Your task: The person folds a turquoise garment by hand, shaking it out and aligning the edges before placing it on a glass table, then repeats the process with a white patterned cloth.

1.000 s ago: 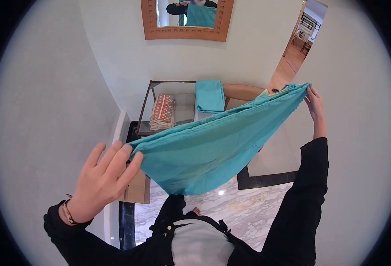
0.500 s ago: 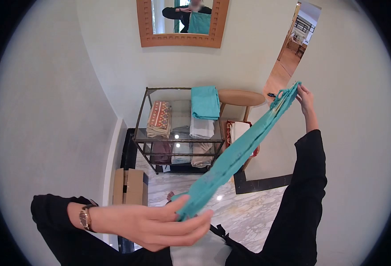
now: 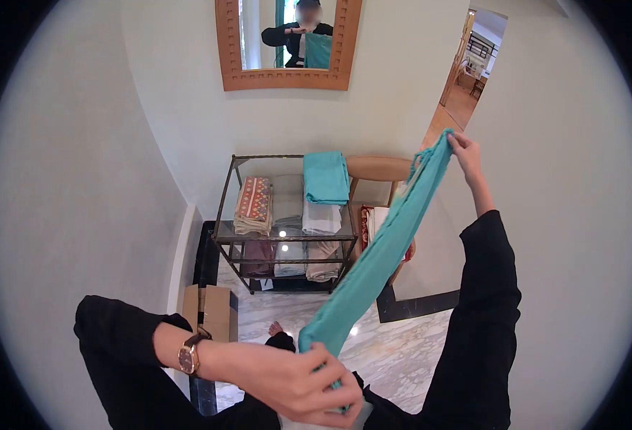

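A turquoise cloth [image 3: 384,251] is stretched diagonally between my two hands, seen edge-on as a narrow strip. My right hand [image 3: 468,159], raised at the upper right, pinches its far top corner. Cord-like trim and a paler patch show near that end. Close to my body, my left hand [image 3: 301,383] has its fingers curled round the near end, with a bit of turquoise showing between them. A wristwatch [image 3: 189,354] is on my left wrist.
Ahead stands a glass-shelved metal rack [image 3: 283,239] with folded turquoise fabric [image 3: 326,178], a patterned stack [image 3: 253,204] and other folded cloths. Beside it are a wooden chair [image 3: 377,168] and a cardboard box [image 3: 219,312]. A framed mirror [image 3: 283,80] hangs above.
My left hand has moved right and slightly down, its fingers curling further round the near end. My right hand has shifted left with its corner, so the cloth hangs more steeply.
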The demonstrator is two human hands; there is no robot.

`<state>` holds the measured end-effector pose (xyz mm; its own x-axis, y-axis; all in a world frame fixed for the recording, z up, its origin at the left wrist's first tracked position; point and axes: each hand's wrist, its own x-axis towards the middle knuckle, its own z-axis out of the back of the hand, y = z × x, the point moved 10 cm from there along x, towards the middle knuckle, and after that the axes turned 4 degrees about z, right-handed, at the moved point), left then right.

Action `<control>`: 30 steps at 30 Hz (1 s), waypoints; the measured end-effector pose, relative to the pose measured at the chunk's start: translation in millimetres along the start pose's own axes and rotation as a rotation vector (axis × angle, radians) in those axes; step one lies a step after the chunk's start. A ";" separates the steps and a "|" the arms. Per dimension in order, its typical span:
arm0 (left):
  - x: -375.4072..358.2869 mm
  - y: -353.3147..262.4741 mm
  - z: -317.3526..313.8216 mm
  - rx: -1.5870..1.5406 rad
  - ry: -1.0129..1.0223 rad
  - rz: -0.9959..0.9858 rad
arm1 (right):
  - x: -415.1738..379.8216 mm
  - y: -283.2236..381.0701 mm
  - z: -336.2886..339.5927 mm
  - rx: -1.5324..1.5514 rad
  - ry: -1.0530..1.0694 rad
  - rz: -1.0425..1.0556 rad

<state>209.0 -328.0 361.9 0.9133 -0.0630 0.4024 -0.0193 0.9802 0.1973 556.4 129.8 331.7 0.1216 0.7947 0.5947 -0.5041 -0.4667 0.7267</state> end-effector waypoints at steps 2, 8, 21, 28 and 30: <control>-0.6 15.0 -3.1 0.096 -0.016 0.043 | -7.4 14.5 -15.1 -0.043 0.064 0.049; -10.7 96.1 -8.7 -0.054 0.159 0.537 | -42.0 69.7 -49.8 -0.035 0.104 0.131; -26.8 180.8 0.3 -0.327 -0.477 0.851 | -211.3 253.2 -114.6 0.543 0.441 -0.053; -31.7 174.3 8.0 -0.361 -0.524 0.847 | -227.3 246.2 -117.3 0.641 0.566 -0.207; -31.8 171.8 9.0 -0.375 -0.517 0.850 | -231.3 244.2 -117.4 0.650 0.610 -0.242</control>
<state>173.0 -159.4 391.1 0.3731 0.6837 0.6272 -0.3628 0.7297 -0.5796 304.8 -122.4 331.3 -0.4034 0.8798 0.2513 0.0776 -0.2408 0.9675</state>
